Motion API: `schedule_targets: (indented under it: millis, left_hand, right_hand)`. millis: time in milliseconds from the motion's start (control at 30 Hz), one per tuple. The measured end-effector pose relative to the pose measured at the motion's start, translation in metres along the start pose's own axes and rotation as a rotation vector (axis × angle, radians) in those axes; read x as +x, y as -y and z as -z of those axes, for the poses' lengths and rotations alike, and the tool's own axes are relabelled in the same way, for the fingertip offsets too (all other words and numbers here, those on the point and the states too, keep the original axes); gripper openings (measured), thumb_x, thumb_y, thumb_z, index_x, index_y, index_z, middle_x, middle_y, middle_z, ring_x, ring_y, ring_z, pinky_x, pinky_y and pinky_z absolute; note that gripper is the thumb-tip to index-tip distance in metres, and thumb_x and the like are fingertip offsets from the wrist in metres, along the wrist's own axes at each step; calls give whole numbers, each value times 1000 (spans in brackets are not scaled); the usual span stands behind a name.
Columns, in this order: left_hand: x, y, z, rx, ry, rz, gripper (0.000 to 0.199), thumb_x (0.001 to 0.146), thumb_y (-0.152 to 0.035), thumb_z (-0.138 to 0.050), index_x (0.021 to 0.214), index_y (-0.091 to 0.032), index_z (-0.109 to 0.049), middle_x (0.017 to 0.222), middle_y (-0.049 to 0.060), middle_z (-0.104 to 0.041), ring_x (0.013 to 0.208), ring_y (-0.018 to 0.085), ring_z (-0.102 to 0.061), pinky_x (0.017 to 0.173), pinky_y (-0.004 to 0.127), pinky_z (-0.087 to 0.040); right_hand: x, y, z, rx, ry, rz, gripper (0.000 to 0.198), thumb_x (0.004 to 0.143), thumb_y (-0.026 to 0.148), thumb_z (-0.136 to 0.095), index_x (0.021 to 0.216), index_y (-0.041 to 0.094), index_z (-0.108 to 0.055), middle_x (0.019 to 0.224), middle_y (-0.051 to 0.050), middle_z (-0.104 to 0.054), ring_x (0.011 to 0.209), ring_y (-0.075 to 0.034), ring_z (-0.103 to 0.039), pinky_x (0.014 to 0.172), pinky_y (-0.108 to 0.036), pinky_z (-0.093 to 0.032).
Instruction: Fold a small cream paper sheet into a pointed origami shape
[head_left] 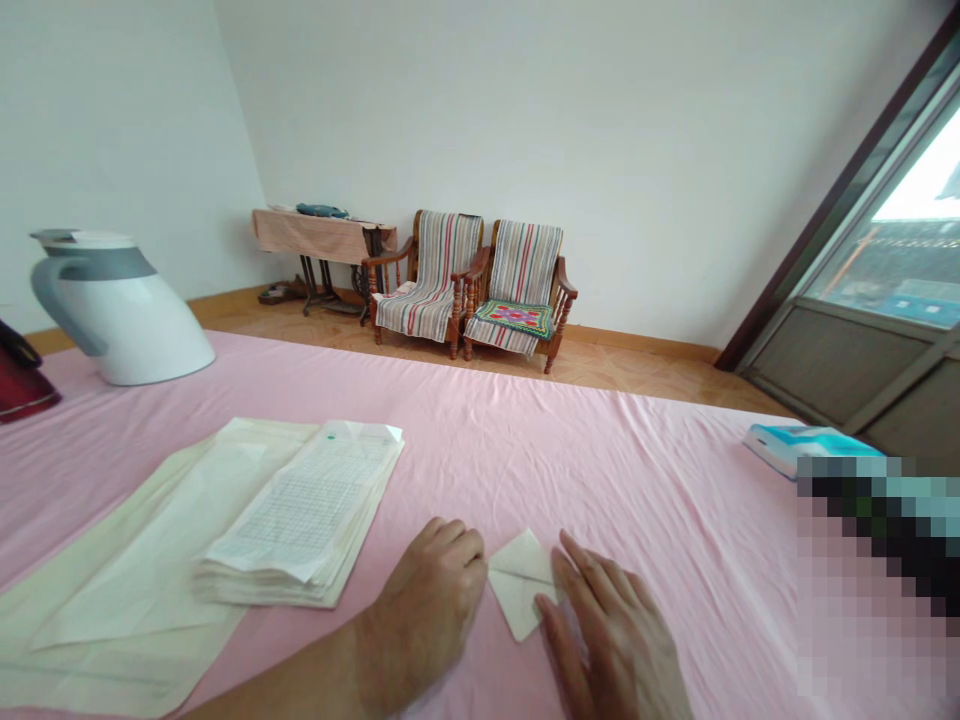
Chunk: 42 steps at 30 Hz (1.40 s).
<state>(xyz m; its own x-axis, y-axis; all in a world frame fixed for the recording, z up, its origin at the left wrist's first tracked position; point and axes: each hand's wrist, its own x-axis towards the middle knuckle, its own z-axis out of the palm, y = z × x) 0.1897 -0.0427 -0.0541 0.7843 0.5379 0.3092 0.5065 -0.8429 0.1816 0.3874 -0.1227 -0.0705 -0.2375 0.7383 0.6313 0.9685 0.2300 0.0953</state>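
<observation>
A small folded piece of off-white paper (pixel 520 590) lies on the pink cloth like a diamond, a crease line running across its upper part. At its left corner rests my left hand (pixel 431 600), fingers curled closed; whether anything is inside them is hidden. My right hand (pixel 611 625) lies at the paper's right side with its fingers stretched out and apart, thumb and fingertips at the paper's edge. To the left of my left hand is a stack of grid-printed paper sheets (pixel 307 500).
Larger pale sheets (pixel 150 580) spread at the left on the pink cloth (pixel 465 440). A white and grey jug (pixel 150 320) and a dark red object (pixel 26 380) stand back left. A blue and white packet (pixel 795 445) lies right. Two wooden armchairs (pixel 450 265) stand beyond.
</observation>
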Motion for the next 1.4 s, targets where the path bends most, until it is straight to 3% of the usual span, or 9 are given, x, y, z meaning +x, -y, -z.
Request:
schedule_targets:
  millis: [100,333,600,733,833,1000,1200,1400]
  left_hand:
    - [-1,4,-3,-75,-64,8,23,90,-9,-48,76,-16,-64,79,4,-61,76,18,-53,72,33,-38]
    - [1,4,-2,-104,-77,21,23,89,-8,-49,75,-17,-65,79,5,-62,76,18,-54,72,31,-38]
    - [1,5,-2,-201,-136,56,24,83,-3,-49,70,-16,-64,77,4,-63,76,17,-55,70,29,-39]
    - [3,6,0,-325,-133,155,26,72,5,-47,68,-16,-63,76,3,-63,77,16,-55,71,27,-40]
    - [7,6,1,-382,-120,264,27,72,5,-45,73,-15,-63,78,4,-62,80,18,-56,73,28,-41]
    - [12,0,8,-379,-47,353,13,89,-17,-53,79,-16,-62,85,5,-60,87,21,-54,78,33,-40]
    - [18,-5,11,-389,41,405,13,78,-25,-71,77,-17,-61,87,2,-60,90,23,-53,83,37,-35]
    - [21,-7,8,-539,-60,428,12,74,-12,-67,69,-16,-57,72,-2,-60,74,17,-54,77,32,-34]
  right_hand:
    - [5,3,1,71,-14,67,32,91,26,-46,112,13,-66,119,-14,-68,99,-26,-67,78,-37,-54]
    - [10,10,-2,98,63,190,41,90,34,-53,126,17,-59,129,-5,-63,116,-27,-60,90,-40,-49]
    - [4,4,-3,37,57,208,34,90,36,-55,115,18,-66,121,-4,-68,113,-27,-61,99,-40,-37]
    - [-1,3,-4,26,7,124,29,89,33,-53,107,17,-70,112,-5,-72,105,-28,-65,97,-42,-34]
    - [-5,3,-5,15,-1,95,28,91,30,-50,103,16,-71,107,-5,-73,102,-28,-66,92,-42,-36]
    - [-10,0,-6,4,-13,34,27,92,22,-46,96,16,-72,102,-8,-74,99,-27,-65,86,-39,-39]
    - [-9,-2,-6,68,-22,35,23,87,17,-49,94,16,-70,95,-7,-73,92,-25,-65,78,-36,-42]
    - [2,0,3,139,-76,-6,20,87,17,-48,99,16,-65,95,-10,-71,86,-26,-65,69,-37,-47]
